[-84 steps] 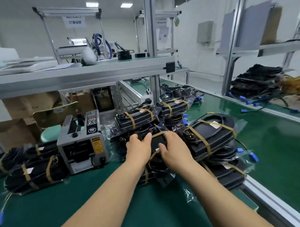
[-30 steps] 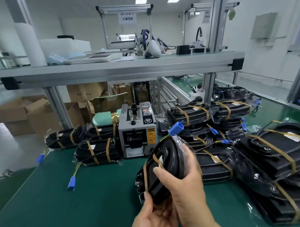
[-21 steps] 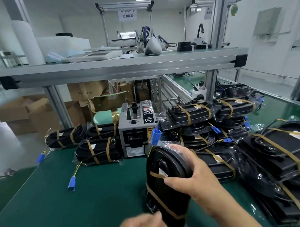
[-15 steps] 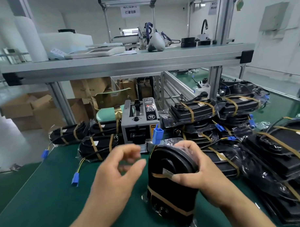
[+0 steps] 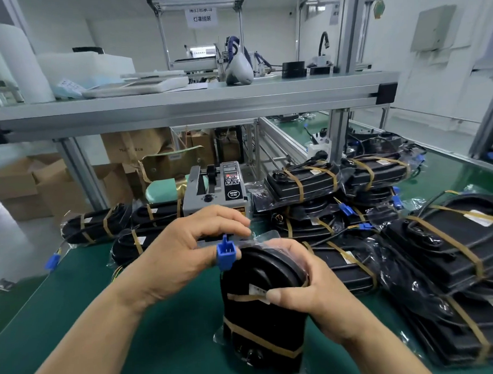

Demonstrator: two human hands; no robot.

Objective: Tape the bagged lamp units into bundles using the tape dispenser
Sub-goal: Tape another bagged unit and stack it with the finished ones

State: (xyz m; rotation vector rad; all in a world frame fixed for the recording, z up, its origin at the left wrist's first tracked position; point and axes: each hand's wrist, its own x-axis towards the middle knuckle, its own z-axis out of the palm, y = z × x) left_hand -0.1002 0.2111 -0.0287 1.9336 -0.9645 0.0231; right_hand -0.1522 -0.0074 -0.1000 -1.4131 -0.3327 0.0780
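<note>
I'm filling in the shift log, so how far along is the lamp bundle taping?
Done: taped bundles lie on both sides of the tape dispenser. In hand: the right hand grips an upright bundle already wearing two tape bands, while the left hand is at the dispenser's outlet; whether it holds a strip is unclear. Left: probably another strip for this bundle; I see no plainly untaped units.

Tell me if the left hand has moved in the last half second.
Yes. The left hand has reached forward, closer to the tape dispenser's front.
</note>
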